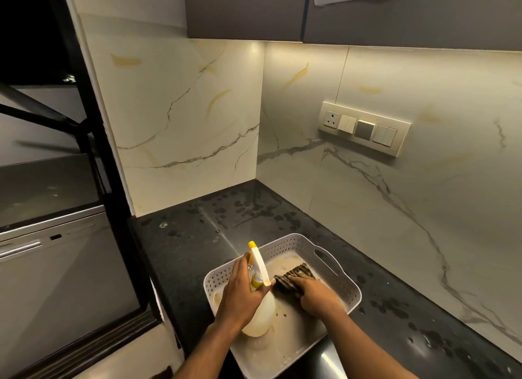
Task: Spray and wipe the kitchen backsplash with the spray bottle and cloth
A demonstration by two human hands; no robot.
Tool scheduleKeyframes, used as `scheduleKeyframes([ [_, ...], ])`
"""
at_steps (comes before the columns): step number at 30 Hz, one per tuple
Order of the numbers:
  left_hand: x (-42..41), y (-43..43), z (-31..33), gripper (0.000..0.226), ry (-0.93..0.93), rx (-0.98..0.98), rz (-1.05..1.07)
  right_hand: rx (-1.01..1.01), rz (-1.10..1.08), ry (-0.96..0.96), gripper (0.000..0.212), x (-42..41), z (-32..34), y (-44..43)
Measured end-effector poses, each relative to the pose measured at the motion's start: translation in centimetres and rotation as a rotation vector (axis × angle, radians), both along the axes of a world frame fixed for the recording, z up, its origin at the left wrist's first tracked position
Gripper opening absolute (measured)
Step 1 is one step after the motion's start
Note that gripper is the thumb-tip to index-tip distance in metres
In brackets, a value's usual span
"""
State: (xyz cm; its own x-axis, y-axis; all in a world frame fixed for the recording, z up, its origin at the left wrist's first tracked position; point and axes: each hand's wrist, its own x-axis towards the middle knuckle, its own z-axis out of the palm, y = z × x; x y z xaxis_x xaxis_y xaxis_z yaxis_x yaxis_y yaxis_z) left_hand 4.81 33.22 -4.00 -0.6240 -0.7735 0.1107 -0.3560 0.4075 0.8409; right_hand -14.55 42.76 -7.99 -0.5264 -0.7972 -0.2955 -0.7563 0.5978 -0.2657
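A white perforated basket [343,268] sits on the black counter near its front edge. Inside it stands a spray bottle [261,308] with a pale body, a white trigger head and a yellow nozzle. My left hand [240,292] grips the bottle around its neck. To the right of the bottle, a dark striped cloth [293,275] lies in the basket, and my right hand [317,295] rests on top of it with its fingers curled over the cloth. The marbled backsplash [192,118] covers both walls of the corner behind the counter.
The black counter [226,217] shows wet spots and smears around the basket. A switch and socket panel [364,127] is set in the right backsplash wall. Dark upper cabinets [243,11] hang above. A steel appliance front [56,265] stands to the left of the counter.
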Motion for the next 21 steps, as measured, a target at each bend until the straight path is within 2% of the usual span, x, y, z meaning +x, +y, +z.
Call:
scheduleKeyframes([
  [5,-0.1,0.2,0.8,0.079,0.011,-0.049,-0.02,-0.267,-0.184,-0.127,0.055,0.6,0.1,-0.2],
  [8,-0.3,-0.2,2.7,0.073,0.099,-0.048,0.004,-0.575,-0.381,-0.27,0.056,0.3,0.2,-0.3],
  [10,-0.5,-0.5,4.8,0.059,0.186,-0.071,0.066,-0.763,-0.511,-0.368,0.057,0.3,1.0,-0.8],
  [13,-0.9,-1.3,8.2,0.026,0.292,-0.158,0.225,-0.987,-0.649,-0.392,0.061,0.5,2.6,-2.5],
  [17,-0.4,-3.2,11.1,0.023,0.307,-0.251,0.284,-1.21,-0.784,-0.488,0.054,1.5,6.4,-5.5],
  [21,2.4,-6.3,12.8,0.016,0.248,-0.324,0.348,-1.349,-0.808,-0.546,0.052,3.0,9.7,-8.7],
])
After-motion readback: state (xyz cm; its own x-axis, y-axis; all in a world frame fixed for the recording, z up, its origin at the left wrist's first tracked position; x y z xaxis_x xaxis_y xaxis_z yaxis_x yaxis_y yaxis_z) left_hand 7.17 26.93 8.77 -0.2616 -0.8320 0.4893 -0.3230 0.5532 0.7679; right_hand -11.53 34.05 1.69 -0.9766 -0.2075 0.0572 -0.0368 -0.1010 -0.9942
